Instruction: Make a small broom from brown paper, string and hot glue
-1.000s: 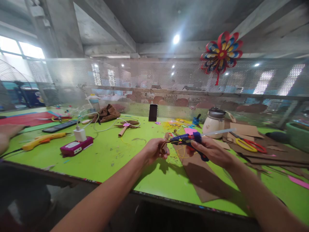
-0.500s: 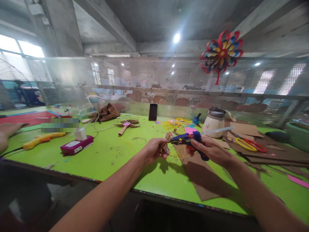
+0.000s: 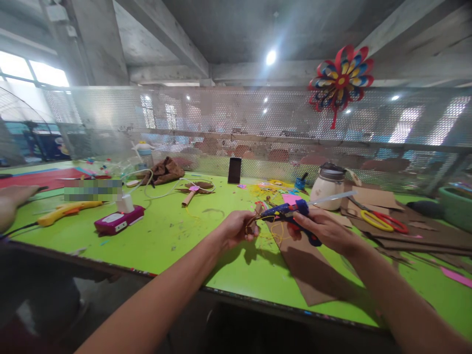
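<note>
My left hand (image 3: 238, 228) is closed on a small brown cardboard piece (image 3: 253, 221), whose exact shape is partly hidden by the fingers. My right hand (image 3: 328, 228) grips a dark blue glue gun (image 3: 285, 211), with a clear glue stick (image 3: 332, 197) sticking out of its back. The gun's nozzle points left and meets or nearly meets the cardboard piece; I cannot tell if they touch. Yellow string (image 3: 278, 231) hangs around the nozzle and below it. Under my right hand a brown cardboard sheet (image 3: 306, 275) lies on the green table (image 3: 177, 246).
A purple power strip (image 3: 118, 220) and a yellow glue gun (image 3: 70, 212) lie left, near another person's arm (image 3: 14, 199). A brown paper flower (image 3: 193, 191), a phone (image 3: 234, 170) and a cream jug (image 3: 327, 187) are behind. Scissors (image 3: 383, 222) rest on cardboard at right.
The cardboard piece in my left hand has turned slightly, and the glue gun's handle has shifted a little right. Both hands keep their grip.
</note>
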`<state>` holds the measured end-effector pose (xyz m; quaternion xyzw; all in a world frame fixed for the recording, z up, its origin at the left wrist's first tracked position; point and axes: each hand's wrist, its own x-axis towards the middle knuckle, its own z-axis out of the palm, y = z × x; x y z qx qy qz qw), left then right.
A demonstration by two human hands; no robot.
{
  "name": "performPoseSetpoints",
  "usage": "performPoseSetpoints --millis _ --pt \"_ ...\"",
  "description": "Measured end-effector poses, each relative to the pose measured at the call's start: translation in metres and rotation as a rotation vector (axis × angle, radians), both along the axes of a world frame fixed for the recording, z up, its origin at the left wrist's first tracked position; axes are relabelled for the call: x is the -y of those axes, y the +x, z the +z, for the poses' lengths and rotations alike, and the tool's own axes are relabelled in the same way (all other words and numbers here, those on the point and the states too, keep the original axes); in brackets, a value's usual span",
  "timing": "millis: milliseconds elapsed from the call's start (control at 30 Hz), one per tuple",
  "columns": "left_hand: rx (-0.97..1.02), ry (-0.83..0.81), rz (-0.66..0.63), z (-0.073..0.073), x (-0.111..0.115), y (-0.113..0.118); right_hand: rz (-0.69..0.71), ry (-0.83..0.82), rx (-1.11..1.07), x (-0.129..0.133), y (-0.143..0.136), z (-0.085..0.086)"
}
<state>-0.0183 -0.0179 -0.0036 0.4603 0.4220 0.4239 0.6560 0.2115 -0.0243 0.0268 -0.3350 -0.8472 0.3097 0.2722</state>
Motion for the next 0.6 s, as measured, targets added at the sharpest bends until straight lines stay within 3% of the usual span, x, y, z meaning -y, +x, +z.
performPoseSetpoints --millis 600 --pt "-0.014 0.0 -0.001 -0.0022 -0.0012 -0.0004 0.014 -0.093 -0.048 0.0013 -0.0013 0.0006"
